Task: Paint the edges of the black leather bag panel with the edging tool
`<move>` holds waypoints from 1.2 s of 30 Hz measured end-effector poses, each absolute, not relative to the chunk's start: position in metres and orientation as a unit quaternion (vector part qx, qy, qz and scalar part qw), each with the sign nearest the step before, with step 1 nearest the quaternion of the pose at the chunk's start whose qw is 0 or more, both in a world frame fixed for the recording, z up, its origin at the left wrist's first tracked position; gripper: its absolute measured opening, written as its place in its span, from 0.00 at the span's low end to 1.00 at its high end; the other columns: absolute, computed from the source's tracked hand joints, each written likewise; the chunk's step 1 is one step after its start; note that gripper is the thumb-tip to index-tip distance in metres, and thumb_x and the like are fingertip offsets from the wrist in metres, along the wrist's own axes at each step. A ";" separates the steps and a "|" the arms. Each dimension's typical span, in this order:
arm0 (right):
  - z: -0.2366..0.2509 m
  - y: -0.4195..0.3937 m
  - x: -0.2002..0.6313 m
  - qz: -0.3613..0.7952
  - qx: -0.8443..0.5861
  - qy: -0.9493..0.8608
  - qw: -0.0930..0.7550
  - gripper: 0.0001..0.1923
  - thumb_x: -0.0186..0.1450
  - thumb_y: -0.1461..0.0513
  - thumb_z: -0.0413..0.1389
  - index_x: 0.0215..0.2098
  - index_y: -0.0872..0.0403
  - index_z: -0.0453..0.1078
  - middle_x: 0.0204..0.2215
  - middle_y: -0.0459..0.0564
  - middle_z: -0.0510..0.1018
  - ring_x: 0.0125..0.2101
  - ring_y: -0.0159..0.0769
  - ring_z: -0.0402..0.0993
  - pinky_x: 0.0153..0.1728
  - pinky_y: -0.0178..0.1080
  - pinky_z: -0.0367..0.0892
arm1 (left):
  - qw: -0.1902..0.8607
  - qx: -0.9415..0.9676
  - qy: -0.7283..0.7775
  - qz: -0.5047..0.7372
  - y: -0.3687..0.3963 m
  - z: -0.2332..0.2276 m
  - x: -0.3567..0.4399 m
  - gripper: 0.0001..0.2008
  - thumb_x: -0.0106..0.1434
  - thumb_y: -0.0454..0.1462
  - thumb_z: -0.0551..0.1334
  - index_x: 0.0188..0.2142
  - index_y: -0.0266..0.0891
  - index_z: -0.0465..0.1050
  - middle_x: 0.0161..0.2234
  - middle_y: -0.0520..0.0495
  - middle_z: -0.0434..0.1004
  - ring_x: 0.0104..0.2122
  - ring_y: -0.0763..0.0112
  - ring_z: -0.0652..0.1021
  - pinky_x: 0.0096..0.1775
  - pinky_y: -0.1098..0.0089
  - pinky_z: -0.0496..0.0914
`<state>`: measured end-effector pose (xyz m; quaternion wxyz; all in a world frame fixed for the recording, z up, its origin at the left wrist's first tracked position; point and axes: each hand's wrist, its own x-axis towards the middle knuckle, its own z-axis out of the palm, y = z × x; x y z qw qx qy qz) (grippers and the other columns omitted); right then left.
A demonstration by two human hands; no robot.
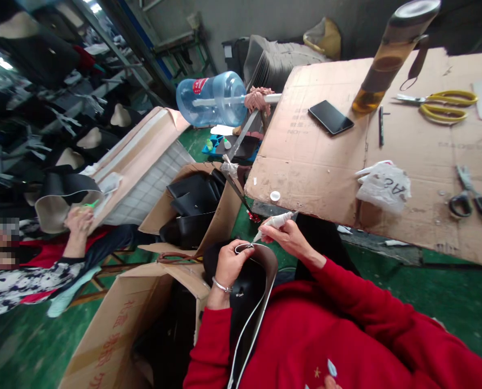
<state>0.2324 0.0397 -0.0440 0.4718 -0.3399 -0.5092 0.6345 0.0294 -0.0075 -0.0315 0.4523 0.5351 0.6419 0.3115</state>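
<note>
My left hand (228, 266), a bracelet at its wrist, is closed on the rim of a black leather piece (247, 292) with a pale lining and a white edge. That piece curves open in front of my red sweater. In my right hand (292, 239) is a small white squeeze bottle (280, 220), tilted with its narrow nozzle down at the rim beside my left fingertips. Whether the nozzle touches the rim is too small to tell.
A cardboard-covered table (306, 178) carries a phone (330, 117), a bottle of brown liquid (387, 59), yellow-handled scissors (447, 102), black-handled scissors (472, 197) and a plastic bag (382, 185). Boxes (119, 319) of black pieces stand at left. A co-worker's hand (79, 220) works beyond.
</note>
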 end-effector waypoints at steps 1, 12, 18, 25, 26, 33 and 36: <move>-0.045 0.041 0.233 0.634 -0.341 -0.511 0.471 0.24 0.68 0.44 0.63 0.33 0.57 0.76 0.25 0.49 0.78 0.24 0.33 0.73 0.27 0.33 0.70 | 0.451 0.536 0.642 0.312 -0.008 -0.032 0.029 0.08 0.57 0.41 0.70 0.32 0.39 0.82 0.31 0.48 0.84 0.33 0.64 0.81 0.40 0.68 0.72; -0.052 0.043 0.237 0.628 -0.357 -0.515 0.461 0.26 0.68 0.42 0.62 0.33 0.57 0.76 0.25 0.50 0.79 0.24 0.34 0.73 0.27 0.34 0.70 | 0.450 0.538 0.640 0.315 -0.007 -0.032 0.030 0.07 0.56 0.40 0.70 0.31 0.39 0.82 0.29 0.49 0.84 0.32 0.65 0.81 0.39 0.69 0.72; -0.054 0.044 0.237 0.627 -0.372 -0.516 0.450 0.27 0.67 0.41 0.62 0.32 0.57 0.76 0.24 0.50 0.78 0.24 0.34 0.73 0.27 0.33 0.70 | 0.453 0.536 0.637 0.319 -0.009 -0.031 0.032 0.07 0.56 0.40 0.70 0.31 0.39 0.82 0.30 0.49 0.84 0.33 0.65 0.81 0.39 0.69 0.72; -0.051 0.042 0.236 0.627 -0.375 -0.514 0.448 0.29 0.65 0.39 0.63 0.31 0.57 0.76 0.23 0.50 0.78 0.23 0.34 0.73 0.26 0.34 0.70 | 0.439 0.542 0.639 0.325 -0.011 -0.031 0.036 0.06 0.56 0.40 0.69 0.29 0.40 0.82 0.28 0.50 0.82 0.31 0.66 0.79 0.37 0.70 0.70; -0.052 0.042 0.236 0.629 -0.374 -0.514 0.448 0.29 0.65 0.39 0.63 0.30 0.57 0.76 0.23 0.50 0.78 0.23 0.34 0.73 0.25 0.34 0.69 | 0.436 0.544 0.639 0.324 -0.011 -0.031 0.036 0.06 0.56 0.40 0.69 0.29 0.40 0.81 0.28 0.50 0.81 0.31 0.66 0.78 0.37 0.70 0.70; -0.055 0.046 0.236 0.635 -0.387 -0.527 0.411 0.29 0.66 0.39 0.62 0.29 0.57 0.75 0.22 0.49 0.76 0.22 0.32 0.70 0.24 0.33 0.65 | 0.450 0.559 0.622 0.315 -0.013 -0.033 0.042 0.06 0.55 0.39 0.68 0.25 0.40 0.77 0.25 0.52 0.77 0.28 0.69 0.74 0.34 0.71 0.66; -0.052 0.046 0.236 0.628 -0.385 -0.538 0.409 0.29 0.67 0.39 0.61 0.28 0.57 0.74 0.21 0.48 0.74 0.22 0.32 0.70 0.24 0.33 0.64 | 0.471 0.554 0.611 0.314 -0.013 -0.034 0.044 0.07 0.54 0.40 0.69 0.24 0.40 0.76 0.24 0.52 0.75 0.28 0.69 0.73 0.33 0.71 0.66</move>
